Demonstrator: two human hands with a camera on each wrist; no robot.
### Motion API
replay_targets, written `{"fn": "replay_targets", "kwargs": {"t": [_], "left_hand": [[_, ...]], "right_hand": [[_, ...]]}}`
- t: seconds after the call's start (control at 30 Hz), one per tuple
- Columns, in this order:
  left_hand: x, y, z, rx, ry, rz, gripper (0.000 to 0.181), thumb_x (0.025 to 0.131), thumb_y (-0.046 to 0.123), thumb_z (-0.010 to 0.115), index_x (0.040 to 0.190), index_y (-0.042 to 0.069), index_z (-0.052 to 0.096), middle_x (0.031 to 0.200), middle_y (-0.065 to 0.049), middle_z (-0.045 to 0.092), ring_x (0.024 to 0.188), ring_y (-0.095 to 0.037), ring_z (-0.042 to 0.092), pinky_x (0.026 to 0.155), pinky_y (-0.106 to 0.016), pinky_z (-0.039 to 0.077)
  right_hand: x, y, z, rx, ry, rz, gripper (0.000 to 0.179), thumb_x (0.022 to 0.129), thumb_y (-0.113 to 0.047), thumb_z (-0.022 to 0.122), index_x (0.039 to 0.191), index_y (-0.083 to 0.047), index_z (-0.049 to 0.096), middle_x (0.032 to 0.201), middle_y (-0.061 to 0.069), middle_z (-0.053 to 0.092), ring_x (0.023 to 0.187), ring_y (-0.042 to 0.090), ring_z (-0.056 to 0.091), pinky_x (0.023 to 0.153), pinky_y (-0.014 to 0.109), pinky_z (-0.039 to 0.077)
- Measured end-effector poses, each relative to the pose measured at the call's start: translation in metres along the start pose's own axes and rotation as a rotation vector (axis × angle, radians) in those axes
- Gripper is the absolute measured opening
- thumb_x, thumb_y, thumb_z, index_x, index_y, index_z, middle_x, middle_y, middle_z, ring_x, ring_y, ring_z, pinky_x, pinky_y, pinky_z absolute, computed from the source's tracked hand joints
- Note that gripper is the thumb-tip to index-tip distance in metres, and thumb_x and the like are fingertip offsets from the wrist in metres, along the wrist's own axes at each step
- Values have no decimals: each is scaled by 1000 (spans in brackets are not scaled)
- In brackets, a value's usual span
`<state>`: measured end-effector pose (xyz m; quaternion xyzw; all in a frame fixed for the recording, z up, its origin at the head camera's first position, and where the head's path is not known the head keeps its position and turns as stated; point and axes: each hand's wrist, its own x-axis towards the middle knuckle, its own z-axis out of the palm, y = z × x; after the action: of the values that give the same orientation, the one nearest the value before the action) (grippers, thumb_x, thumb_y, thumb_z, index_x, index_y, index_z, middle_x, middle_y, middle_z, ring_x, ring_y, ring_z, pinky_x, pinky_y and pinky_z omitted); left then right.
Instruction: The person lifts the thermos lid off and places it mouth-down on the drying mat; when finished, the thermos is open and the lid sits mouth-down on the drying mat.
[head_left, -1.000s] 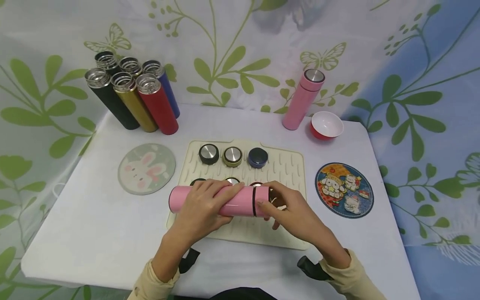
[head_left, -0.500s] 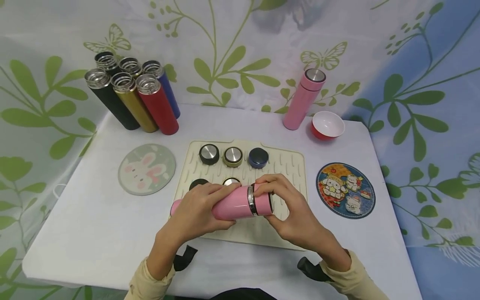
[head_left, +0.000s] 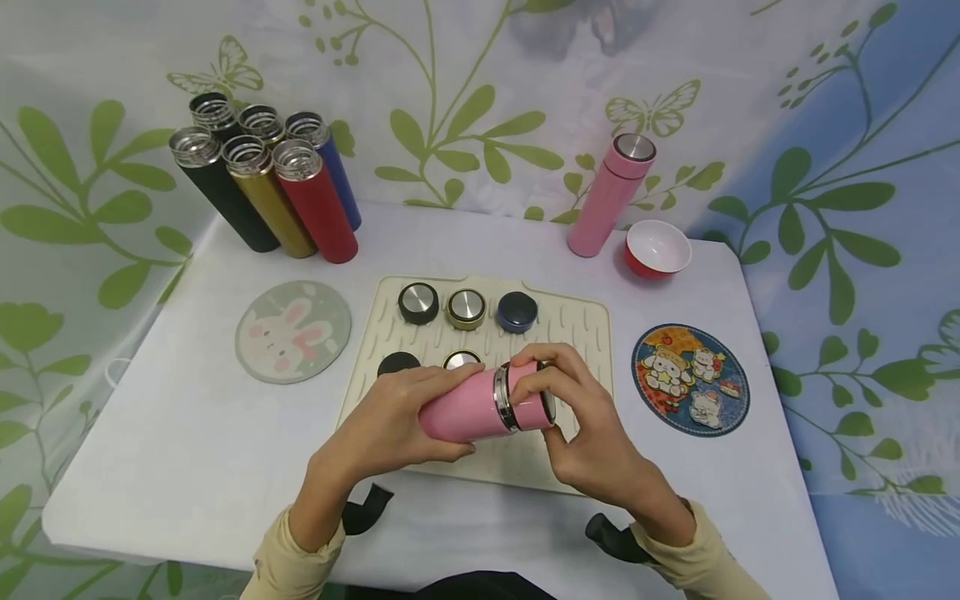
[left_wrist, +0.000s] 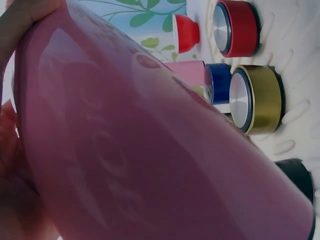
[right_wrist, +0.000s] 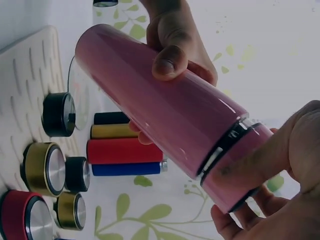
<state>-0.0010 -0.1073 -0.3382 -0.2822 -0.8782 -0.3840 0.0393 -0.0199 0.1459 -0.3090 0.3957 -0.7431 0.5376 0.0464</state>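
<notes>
A pink thermos bottle (head_left: 461,410) lies tilted across the front of me, above the cream mat. My left hand (head_left: 384,421) grips its body from above; in the right wrist view that thumb (right_wrist: 170,62) presses along the side. Around the pink lid (head_left: 531,400) at the right end curl the thumb and fingers of my right hand (head_left: 596,425). A silver neck ring (head_left: 503,400) shows between lid and body. The left wrist view is mostly filled by the bottle's pink wall (left_wrist: 140,145).
On the cream mat (head_left: 573,329) sit several lids, including black (head_left: 417,303), gold (head_left: 466,309) and blue (head_left: 517,312) ones. Uncapped bottles (head_left: 318,204) cluster back left. Back right stand a capped pink bottle (head_left: 609,196) and a red bowl (head_left: 657,248). Round coasters flank the mat.
The lid sat flush against the body a second ago; a silver ring now shows between them. My right hand has re-gripped the lid, and the bottle has tilted, its lid end lower in view.
</notes>
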Motion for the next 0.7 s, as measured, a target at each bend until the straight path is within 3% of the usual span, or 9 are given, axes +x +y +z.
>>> {"fn": "replay_targets", "kwargs": {"t": [0.13, 0.3, 0.47, 0.7], "left_hand": [[0, 2, -1, -32, 2, -6, 80, 67, 38, 93, 138, 20, 61, 115, 5, 69, 93, -5, 61, 75, -29, 53], [0, 4, -2, -48, 8, -16, 82, 67, 38, 93, 140, 20, 60, 118, 5, 68, 94, -5, 61, 77, -29, 54], [-1, 5, -3, -130, -23, -44, 82, 67, 38, 93, 140, 23, 59, 118, 10, 67, 92, -5, 61, 75, -29, 54], [-2, 4, -3, -243, -56, -66, 81, 68, 35, 93, 140, 24, 59, 117, 11, 67, 91, -8, 62, 74, -31, 53]], "right_hand": [[5, -1, 3, 45, 59, -46, 70, 49, 35, 37, 97, -9, 62, 120, 19, 53, 110, 31, 52, 86, 25, 49], [12, -2, 9, 51, 131, -124, 59, 49, 25, 29, 88, -8, 60, 113, 21, 55, 104, 30, 52, 78, 25, 46], [16, 0, 12, 73, 161, -218, 50, 54, 20, 27, 81, -10, 58, 107, 18, 57, 104, 31, 54, 82, 26, 50], [20, 2, 11, 103, 165, -322, 51, 53, 18, 26, 81, -9, 59, 105, 17, 59, 105, 34, 55, 90, 32, 51]]}}
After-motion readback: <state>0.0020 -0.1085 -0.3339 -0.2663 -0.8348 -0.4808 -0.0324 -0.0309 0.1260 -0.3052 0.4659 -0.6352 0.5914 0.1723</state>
